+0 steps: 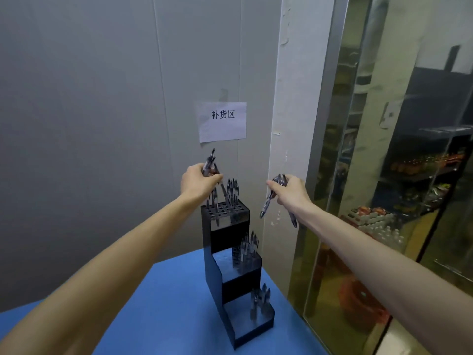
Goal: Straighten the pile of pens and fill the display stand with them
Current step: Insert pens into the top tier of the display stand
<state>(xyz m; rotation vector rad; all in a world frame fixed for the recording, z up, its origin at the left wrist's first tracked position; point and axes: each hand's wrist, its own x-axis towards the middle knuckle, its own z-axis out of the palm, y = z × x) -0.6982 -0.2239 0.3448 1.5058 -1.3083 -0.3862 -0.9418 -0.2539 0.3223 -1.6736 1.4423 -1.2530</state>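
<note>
The display stand (231, 254) stands at the far right of the blue table (158, 311), close to the grey wall (102, 98) behind it and the white pillar (289, 124) on its right. Pens (232, 190) rise from the right side of each step (the holes on the left are free). The table surface left of the stand and nearer is open.

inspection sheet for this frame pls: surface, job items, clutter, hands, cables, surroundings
Surface: blue table, display stand on it near the right edge.
Job's things: black three-tier display stand; each tier holds a few upright pens at its right side, many holes unfilled.
Clutter: nothing seen.
Grippers: left hand grips several pens above the top tier; right hand grips a few pens beside the stand.
Cables: nothing seen.
Surroundings: grey wall with paper sign; glass partition right, stocked shelves behind.
</note>
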